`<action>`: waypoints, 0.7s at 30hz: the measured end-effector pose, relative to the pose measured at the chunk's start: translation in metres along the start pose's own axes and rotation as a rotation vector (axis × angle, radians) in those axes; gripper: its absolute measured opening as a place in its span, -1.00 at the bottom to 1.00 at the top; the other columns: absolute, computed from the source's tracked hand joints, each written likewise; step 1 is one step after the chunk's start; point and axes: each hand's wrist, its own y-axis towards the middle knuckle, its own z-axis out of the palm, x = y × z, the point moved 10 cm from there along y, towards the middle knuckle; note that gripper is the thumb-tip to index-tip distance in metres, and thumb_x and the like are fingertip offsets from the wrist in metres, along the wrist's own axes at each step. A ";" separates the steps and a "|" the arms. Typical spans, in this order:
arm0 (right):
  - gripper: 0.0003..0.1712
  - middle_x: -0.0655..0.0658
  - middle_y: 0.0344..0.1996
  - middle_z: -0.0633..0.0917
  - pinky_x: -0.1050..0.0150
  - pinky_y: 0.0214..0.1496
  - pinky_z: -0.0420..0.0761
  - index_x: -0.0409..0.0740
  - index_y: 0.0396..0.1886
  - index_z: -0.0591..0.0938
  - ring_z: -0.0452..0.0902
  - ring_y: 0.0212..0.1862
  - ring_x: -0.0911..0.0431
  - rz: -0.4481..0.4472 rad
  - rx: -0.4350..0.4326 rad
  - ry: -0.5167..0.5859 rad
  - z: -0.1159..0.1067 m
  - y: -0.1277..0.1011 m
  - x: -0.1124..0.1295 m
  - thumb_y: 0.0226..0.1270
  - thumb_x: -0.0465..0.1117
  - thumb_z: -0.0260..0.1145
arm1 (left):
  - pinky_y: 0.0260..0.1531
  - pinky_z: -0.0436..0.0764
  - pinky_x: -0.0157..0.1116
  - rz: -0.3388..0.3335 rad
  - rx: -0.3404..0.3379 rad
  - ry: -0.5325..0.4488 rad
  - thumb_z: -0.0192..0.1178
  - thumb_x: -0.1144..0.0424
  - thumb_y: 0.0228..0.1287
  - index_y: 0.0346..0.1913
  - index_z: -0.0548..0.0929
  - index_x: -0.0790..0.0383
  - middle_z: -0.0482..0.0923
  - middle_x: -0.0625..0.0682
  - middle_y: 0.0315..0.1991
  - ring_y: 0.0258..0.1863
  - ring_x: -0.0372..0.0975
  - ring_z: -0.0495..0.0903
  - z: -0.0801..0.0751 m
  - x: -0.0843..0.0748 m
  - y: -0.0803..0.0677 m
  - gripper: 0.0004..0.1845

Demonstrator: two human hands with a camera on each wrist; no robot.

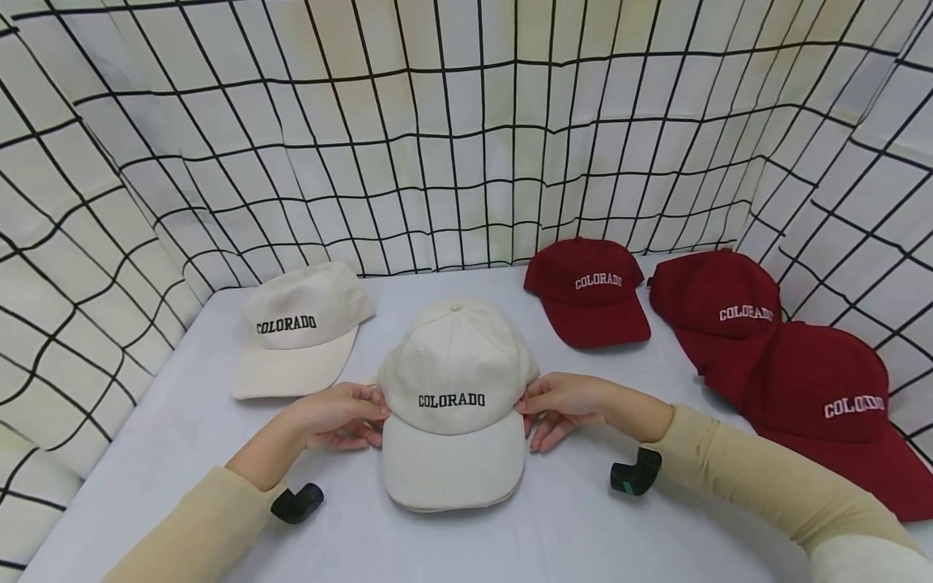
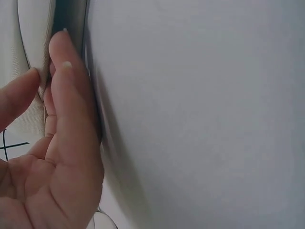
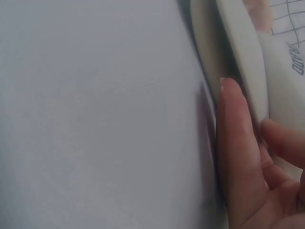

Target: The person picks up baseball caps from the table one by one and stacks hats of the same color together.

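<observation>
A cream baseball cap (image 1: 457, 364) with dark COLORADO lettering lies in the middle of the table, its brim toward me. My left hand (image 1: 342, 414) pinches its left edge where brim and crown meet. On the opposite edge my right hand (image 1: 564, 405) pinches the same cap. In the left wrist view the thumb of the left hand (image 2: 71, 129) presses the cloth from above, with the fingers beneath. The right wrist view has the right hand (image 3: 248, 157) with fingers under the brim edge and thumb on top.
Another cream cap (image 1: 299, 328) lies at the back left. A red cap (image 1: 586, 283) sits at the back, right of centre. Two more red caps, one behind (image 1: 717, 295) and one nearer (image 1: 824, 380), overlap on the right. White walls with black grid lines (image 1: 466, 138) enclose the white table (image 1: 561, 518).
</observation>
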 end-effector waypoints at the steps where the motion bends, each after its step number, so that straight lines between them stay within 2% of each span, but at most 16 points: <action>1: -0.78 -0.19 -0.30 0.70 0.21 -0.26 0.75 -0.29 -0.17 0.62 0.74 -0.36 0.07 0.008 -0.003 -0.006 -0.001 0.001 0.000 0.64 -0.26 0.11 | -0.43 0.63 -0.46 -0.001 -0.002 0.005 0.15 0.31 0.46 -0.22 0.55 0.14 0.65 0.01 -0.40 -0.43 -0.32 0.68 0.000 0.000 0.000 -0.96; 8: -0.77 -0.20 -0.29 0.71 0.21 -0.25 0.75 -0.31 -0.12 0.62 0.75 -0.36 0.08 0.034 -0.006 -0.071 -0.004 0.003 0.001 0.64 -0.24 0.12 | -0.43 0.62 -0.46 -0.019 -0.011 0.056 0.14 0.32 0.48 -0.20 0.57 0.22 0.62 0.02 -0.36 -0.44 -0.31 0.68 -0.003 0.002 0.003 -0.94; 21: -0.78 -0.18 -0.37 0.71 0.24 -0.31 0.75 -0.28 -0.19 0.62 0.72 -0.44 0.11 0.029 0.005 -0.141 -0.007 0.007 0.006 0.63 -0.23 0.15 | -0.48 0.60 -0.47 -0.053 0.005 0.135 0.16 0.33 0.47 -0.24 0.54 0.23 0.64 0.01 -0.39 -0.48 -0.31 0.69 -0.001 0.001 0.004 -0.93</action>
